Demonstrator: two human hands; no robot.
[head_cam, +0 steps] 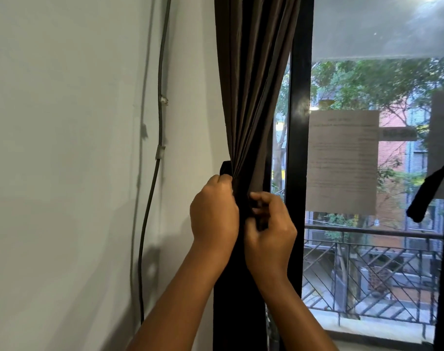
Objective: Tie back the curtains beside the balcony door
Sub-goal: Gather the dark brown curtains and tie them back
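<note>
Beside the balcony door [298, 148], both hands' fingers [260, 198] clenched on gathered curtain [251, 97], tieback apparently pinched.

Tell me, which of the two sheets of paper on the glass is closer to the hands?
The left sheet, next to the black door frame. It hangs just right of both hands gripping the curtain; the other sheet sits at the picture's far right edge.
</note>
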